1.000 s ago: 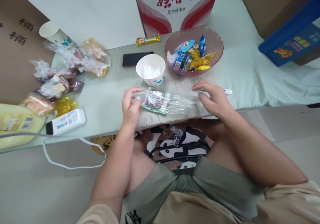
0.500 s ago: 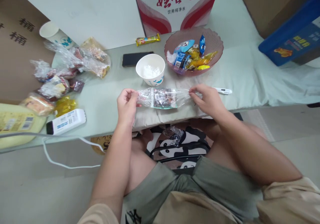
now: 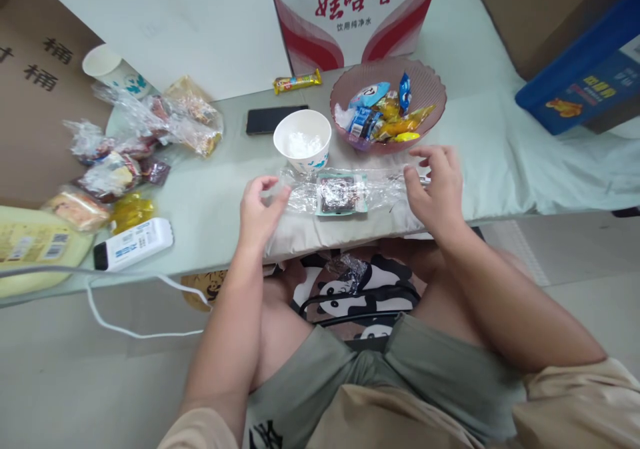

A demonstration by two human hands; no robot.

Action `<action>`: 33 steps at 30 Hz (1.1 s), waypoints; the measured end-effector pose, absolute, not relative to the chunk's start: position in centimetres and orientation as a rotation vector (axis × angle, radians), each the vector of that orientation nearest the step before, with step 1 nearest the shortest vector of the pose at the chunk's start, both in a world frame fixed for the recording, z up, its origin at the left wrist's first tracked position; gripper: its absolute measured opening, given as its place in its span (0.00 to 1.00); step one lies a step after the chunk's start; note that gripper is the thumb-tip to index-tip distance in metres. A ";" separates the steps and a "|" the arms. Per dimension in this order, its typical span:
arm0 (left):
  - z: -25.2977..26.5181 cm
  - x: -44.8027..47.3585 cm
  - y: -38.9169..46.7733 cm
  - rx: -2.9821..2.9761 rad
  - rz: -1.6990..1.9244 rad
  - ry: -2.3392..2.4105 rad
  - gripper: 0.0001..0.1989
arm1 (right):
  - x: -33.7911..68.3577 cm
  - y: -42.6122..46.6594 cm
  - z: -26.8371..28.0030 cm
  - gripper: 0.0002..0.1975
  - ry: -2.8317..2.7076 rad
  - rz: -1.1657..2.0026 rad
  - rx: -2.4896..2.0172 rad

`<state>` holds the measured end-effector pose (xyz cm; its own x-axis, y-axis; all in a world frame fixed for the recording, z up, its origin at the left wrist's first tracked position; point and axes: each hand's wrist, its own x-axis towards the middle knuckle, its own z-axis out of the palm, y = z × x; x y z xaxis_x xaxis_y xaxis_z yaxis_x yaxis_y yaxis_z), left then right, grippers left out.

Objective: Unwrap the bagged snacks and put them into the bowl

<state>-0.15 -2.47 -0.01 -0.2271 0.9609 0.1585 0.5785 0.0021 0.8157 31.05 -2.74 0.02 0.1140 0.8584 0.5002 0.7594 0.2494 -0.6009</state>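
Observation:
A dark snack in a small teal-edged tray [image 3: 339,194] lies flat near the table's front edge, wrapped in clear plastic film [image 3: 384,189] that spreads out to both sides. At the film's left end is my left hand [image 3: 259,210], thumb and fingers apart, holding nothing. My right hand [image 3: 438,185] hovers by the right end, its fingers also apart and free of the film. A thin white tool seen earlier is now mostly hidden behind that hand. Just behind the snack stands a paper cup [image 3: 293,130] with crumpled clear plastic [image 3: 305,145] inside.
Beyond the cup are a black phone [image 3: 270,120], a yellow snack stick [image 3: 297,81] and a pink bowl [image 3: 425,79] of packets. Wrapped pastries [image 3: 107,175], a white bottle [image 3: 137,243] and a cable [image 3: 135,333] are at left. Boxes [image 3: 357,29] line the back.
Both hands have let go of the film ends and moved apart. The film, stretched taut before, now lies loose, with the snack slightly further right.

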 end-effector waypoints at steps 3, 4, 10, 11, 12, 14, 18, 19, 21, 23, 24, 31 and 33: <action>-0.4 0.0 -2.5 1.745 0.982 1.832 0.14 | 30.7 -3.6 0.7 0.10 -1.836 0.206 -1.501; -0.6 0.0 -2.4 1.773 0.942 1.851 0.11 | 30.6 -3.8 0.8 0.10 -1.936 0.269 -1.490; -2.2 -0.4 -1.9 1.880 0.798 1.805 0.23 | 30.0 -3.3 -0.1 0.22 -2.179 0.335 -1.419; -2.3 -0.5 -1.9 1.907 0.769 1.785 0.27 | 30.0 -3.1 -0.2 0.24 -2.176 0.324 -1.428; -2.4 -0.5 -2.0 1.928 0.747 1.770 0.30 | 29.9 -3.0 -0.4 0.25 -2.174 0.306 -1.445; -2.3 -0.4 -2.1 1.946 0.748 1.749 0.32 | 29.8 -2.7 -0.5 0.24 -2.169 0.247 -1.500; -1.5 0.1 -2.3 1.992 0.883 1.705 0.43 | 29.3 -2.2 -0.3 0.13 -2.048 0.088 -1.663; -1.4 0.2 -2.4 2.016 0.898 1.694 0.42 | 29.1 -2.1 -0.3 0.11 -2.002 0.073 -1.700; -1.1 0.4 -2.5 2.047 0.876 1.698 0.32 | 28.9 -2.1 -0.1 0.10 -1.917 0.100 -1.757; -1.0 0.5 -2.6 2.039 0.828 1.740 0.20 | 28.7 -2.2 0.2 0.08 -1.831 0.183 -1.784; -0.9 0.5 -2.6 2.024 0.823 1.772 0.18 | 28.7 -2.3 0.4 0.08 -1.786 0.239 -1.787; -1.1 0.0 -2.7 1.972 0.850 1.879 0.13 | 27.9 -1.9 0.5 0.09 -1.889 0.509 -1.551; -1.3 0.0 -2.7 2.019 0.802 1.803 0.13 | 27.4 -1.7 0.2 0.13 -1.959 0.432 -1.462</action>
